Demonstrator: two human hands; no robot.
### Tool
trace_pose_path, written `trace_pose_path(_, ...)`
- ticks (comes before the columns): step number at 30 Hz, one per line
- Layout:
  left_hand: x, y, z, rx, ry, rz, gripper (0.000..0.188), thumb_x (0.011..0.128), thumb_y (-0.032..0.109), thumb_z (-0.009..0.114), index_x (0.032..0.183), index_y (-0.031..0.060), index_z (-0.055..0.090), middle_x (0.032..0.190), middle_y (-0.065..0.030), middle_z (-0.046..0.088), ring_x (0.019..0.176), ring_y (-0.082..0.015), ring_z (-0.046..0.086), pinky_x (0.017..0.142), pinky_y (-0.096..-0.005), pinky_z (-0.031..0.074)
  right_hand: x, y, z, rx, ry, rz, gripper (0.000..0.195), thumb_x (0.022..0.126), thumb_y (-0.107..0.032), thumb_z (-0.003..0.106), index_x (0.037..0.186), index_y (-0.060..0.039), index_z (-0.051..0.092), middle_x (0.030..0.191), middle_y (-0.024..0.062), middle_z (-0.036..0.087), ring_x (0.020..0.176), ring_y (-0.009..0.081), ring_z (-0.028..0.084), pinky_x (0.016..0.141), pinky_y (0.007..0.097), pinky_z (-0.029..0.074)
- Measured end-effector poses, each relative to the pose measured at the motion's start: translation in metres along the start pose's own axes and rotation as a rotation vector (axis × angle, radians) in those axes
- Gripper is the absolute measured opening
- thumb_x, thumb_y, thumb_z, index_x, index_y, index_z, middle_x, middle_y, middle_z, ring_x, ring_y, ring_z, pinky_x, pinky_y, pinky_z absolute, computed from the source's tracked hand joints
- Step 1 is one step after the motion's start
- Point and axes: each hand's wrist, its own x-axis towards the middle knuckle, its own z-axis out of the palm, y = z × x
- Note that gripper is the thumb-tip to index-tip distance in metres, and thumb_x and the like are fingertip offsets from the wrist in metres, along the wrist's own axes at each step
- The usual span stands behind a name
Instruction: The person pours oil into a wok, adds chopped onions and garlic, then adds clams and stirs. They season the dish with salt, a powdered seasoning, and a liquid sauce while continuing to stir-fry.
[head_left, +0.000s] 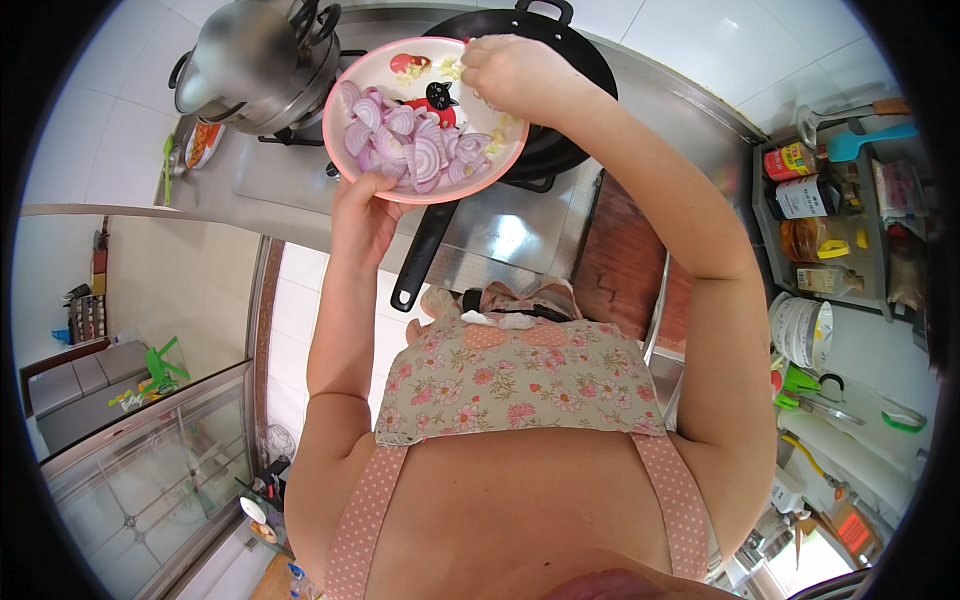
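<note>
My left hand (369, 214) grips the near rim of a pink-edged plate (341, 161), its thumb over the edge. Sliced red onion (409, 142) covers the near and left part of the plate, and small piles of chopped garlic (450, 69) lie towards the far side. My right hand (514, 75) is at the plate's far right rim with its fingers bent together over the garlic; whether they pinch anything is hidden. Behind and partly under the plate, a black frying pan (577, 75) sits on the stove, its black handle (425, 259) pointing towards me.
A steel pot (300, 97) stands at the far left of the stove, near a dish of orange food (204, 142). A reddish board (626, 255) lies right of the stove. Further right are a rack (874, 247) of sauce jars and stacked white bowls (799, 330).
</note>
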Motion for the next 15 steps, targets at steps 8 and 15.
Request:
trace_pose_path(8,0.000,0.003,-0.003,0.078,0.040,0.008,0.060,0.076,0.004,0.049,0.131,-0.0110,0.031,0.122,-0.0247,0.051,0.102,-0.0342,0.062,0.079,-0.0434,0.059,-0.006,0.042,-0.018,0.127,0.083,0.116,0.012,0.074,-0.012,0.057,0.078,-0.0013,0.062,0.085,0.0149,0.064,0.086,0.0335,0.062,0.078,0.0423,0.049)
trace_pose_path(15,-0.002,0.006,-0.004,0.100,0.040,0.018,0.060,0.076,0.006,0.051,0.130,-0.0109,0.033,0.122,-0.0239,0.051,0.103,-0.0347,0.061,0.082,-0.0452,0.058,0.029,0.032,-0.019,0.392,0.175,0.047,0.018,0.080,-0.014,0.052,0.078,-0.0009,0.064,0.086,0.0178,0.064,0.087,0.0361,0.060,0.078,0.0431,0.048)
